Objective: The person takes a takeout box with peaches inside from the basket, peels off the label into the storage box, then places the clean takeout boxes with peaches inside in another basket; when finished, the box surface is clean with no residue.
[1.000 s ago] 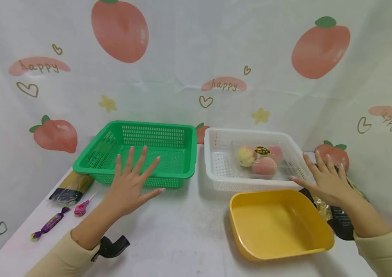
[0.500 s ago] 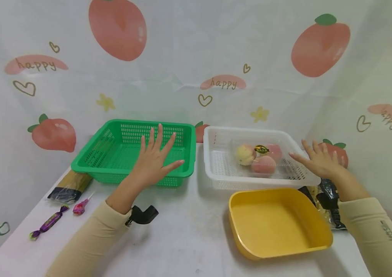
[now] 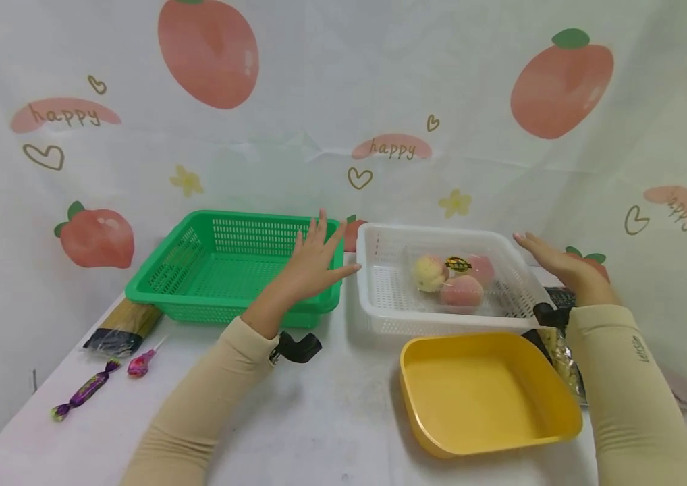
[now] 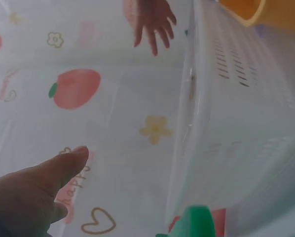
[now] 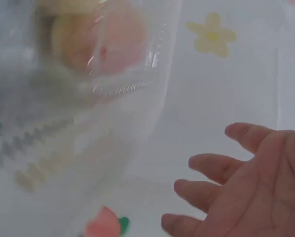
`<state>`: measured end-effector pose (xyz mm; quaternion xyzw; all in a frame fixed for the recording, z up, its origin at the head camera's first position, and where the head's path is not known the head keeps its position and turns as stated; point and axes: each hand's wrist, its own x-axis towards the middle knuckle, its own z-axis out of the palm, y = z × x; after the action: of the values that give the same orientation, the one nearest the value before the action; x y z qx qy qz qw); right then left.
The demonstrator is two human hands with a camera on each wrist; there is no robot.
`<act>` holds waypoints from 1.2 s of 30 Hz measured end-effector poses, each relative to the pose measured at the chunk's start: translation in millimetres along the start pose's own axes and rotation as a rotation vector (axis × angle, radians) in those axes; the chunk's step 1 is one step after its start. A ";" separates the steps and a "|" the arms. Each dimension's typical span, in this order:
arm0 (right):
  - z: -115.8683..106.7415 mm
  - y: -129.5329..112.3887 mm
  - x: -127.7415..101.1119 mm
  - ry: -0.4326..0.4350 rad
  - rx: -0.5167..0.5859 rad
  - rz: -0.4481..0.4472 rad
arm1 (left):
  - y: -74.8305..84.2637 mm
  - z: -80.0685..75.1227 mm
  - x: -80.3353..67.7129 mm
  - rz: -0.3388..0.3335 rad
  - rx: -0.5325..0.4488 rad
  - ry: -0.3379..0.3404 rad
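My left hand [image 3: 310, 266], fingers spread, hovers over the right end of the green basket [image 3: 234, 300] and holds nothing. Its thumb points toward the white basket [image 3: 374, 317]. Past the white basket's right rim, my right hand [image 3: 568, 270] is raised with straight fingers; the right wrist view shows its palm and spread fingers [image 5: 216, 168] beside that basket. Inside the white basket lies a clear plastic pack with several peaches [image 3: 461, 290] and a dark label. In the left wrist view my left hand [image 4: 34, 192] is apart from the white basket's wall [image 4: 251, 113].
A yellow basin [image 3: 489, 398] stands in front of the white basket. Black-and-gold packaging [image 3: 562, 358] lies partly under my right forearm. At the left edge are a brown-and-black package [image 3: 125, 327], a pink lollipop [image 3: 140, 364] and a purple wrapped candy [image 3: 87, 391]. A printed cloth hangs behind.
My left hand has moved right and away from me, from the green basket's middle to its right end. My right hand has moved farther back and turned sideways. The baskets and basin stay put.
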<state>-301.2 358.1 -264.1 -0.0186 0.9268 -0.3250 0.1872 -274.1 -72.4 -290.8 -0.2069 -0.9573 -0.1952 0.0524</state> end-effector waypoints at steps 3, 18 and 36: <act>-1.6 1.3 9.1 0.011 0.065 0.006 | 6.3 3.4 13.4 -0.011 -0.043 -0.017; 0.4 44.6 35.2 0.007 0.340 0.067 | 30.3 21.0 61.5 -0.035 -0.572 -0.237; 21.8 53.8 39.0 0.228 0.415 0.102 | 50.8 56.0 100.7 -0.294 -1.003 -0.307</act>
<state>-324.9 381.4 -325.7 0.1040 0.8551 -0.4986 0.0972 -345.6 30.2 -306.1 -0.0966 -0.7621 -0.6009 -0.2208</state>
